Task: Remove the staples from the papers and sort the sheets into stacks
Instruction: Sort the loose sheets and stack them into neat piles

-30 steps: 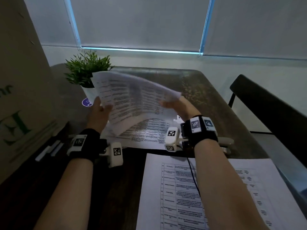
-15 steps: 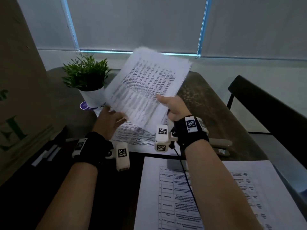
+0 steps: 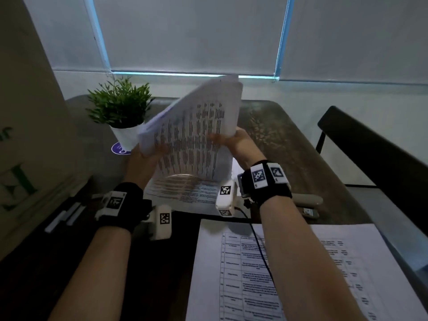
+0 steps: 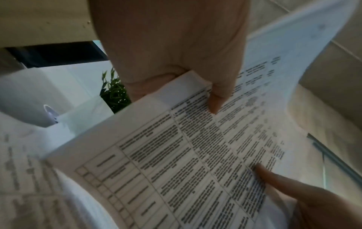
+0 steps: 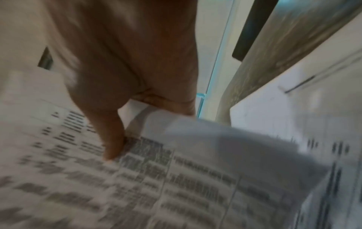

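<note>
The left hand point(image 3: 144, 162) and right hand point(image 3: 238, 144) each pinch a side edge of the sheaf of papers point(image 3: 196, 135), thumbs on the printed face. It is lifted above the counter point(image 3: 289, 144), tilted steeply, long axis running from near to far and upward. Beneath it lies a flat sheet point(image 3: 185, 193); a potted plant point(image 3: 120, 112) stands far left, a stapler point(image 3: 308, 202) right, a printed stack point(image 3: 301, 274) nearest
</note>
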